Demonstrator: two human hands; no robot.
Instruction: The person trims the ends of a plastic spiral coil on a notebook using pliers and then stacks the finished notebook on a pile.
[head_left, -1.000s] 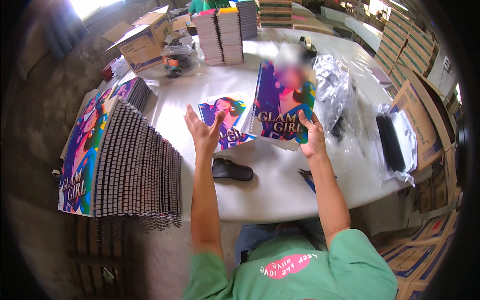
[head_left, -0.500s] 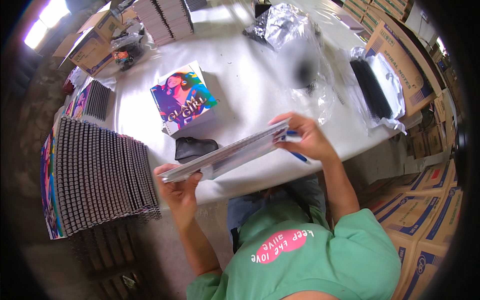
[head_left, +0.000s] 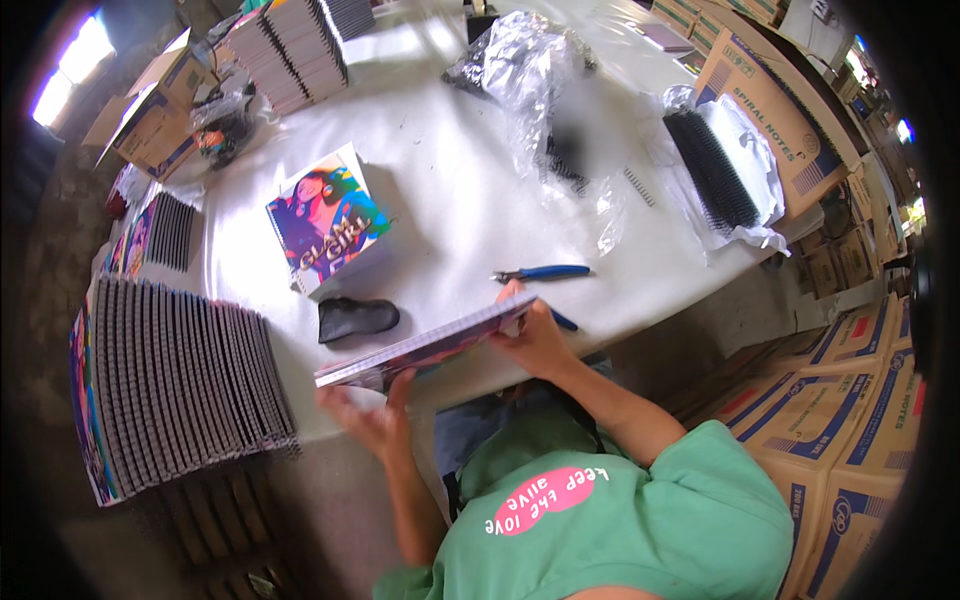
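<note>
Both my hands hold a notebook on edge, tilted, over the table's front edge. It is seen mostly along its narrow side. My right hand grips its right end. At the lower left end my left hand has thumb and fingers around it, a little blurred. Just beyond my right hand lie blue-handled cutting pliers. Beside that hand a blue tip shows, and I cannot tell whether it belongs to the pliers. A black pouch-like object lies behind the notebook's left end.
A stack of notebooks with bright covers sits mid-table. A tall row of spiral-bound notebooks stands at left, more piles behind. Clear plastic, black spiral coils and an open carton occupy the right. Cartons stand lower right.
My right hand and the notebook have come lower and closer to my body. The pliers now show more fully beyond my hand. My left hand's fingers have loosened. The whole view has shifted.
</note>
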